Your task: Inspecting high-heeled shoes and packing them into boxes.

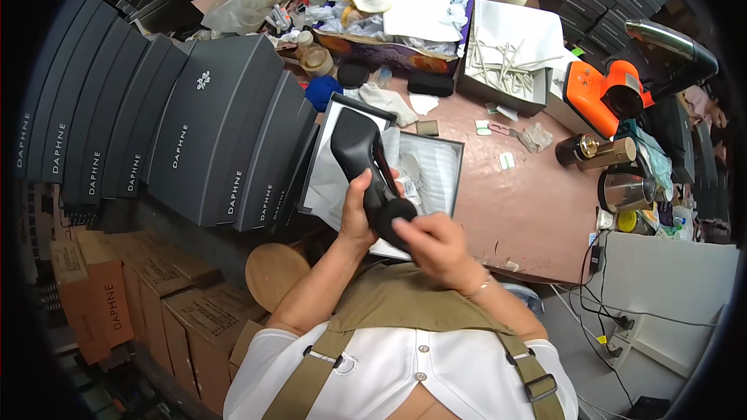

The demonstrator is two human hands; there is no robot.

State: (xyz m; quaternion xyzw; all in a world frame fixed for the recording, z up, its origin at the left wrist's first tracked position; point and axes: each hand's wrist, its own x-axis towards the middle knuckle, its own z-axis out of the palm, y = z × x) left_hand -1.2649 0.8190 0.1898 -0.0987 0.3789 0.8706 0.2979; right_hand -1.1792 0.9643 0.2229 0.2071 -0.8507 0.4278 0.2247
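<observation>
A black high-heeled shoe (355,140) is tilted over the table, its heel end pointing away from me. My left hand (357,214) is closed around its near part, thumb along the side. My right hand (440,250) grips a round black pad (395,222), which lies against the shoe's near end; the motion blurs it slightly. Beneath the shoe sits an open shoebox (459,175) lined with white tissue (437,179). Something pale, partly wrapped in the tissue, lies in it, and my hands and the shoe cover much of the box.
Dark shoeboxes (214,120) stand stacked on the left, above brown cartons (187,303) and a round stool (274,274). At the back are a litter-filled box (389,50) and a box of white sticks (506,70). An orange-and-black device (599,93) and bottles (615,153) stand right.
</observation>
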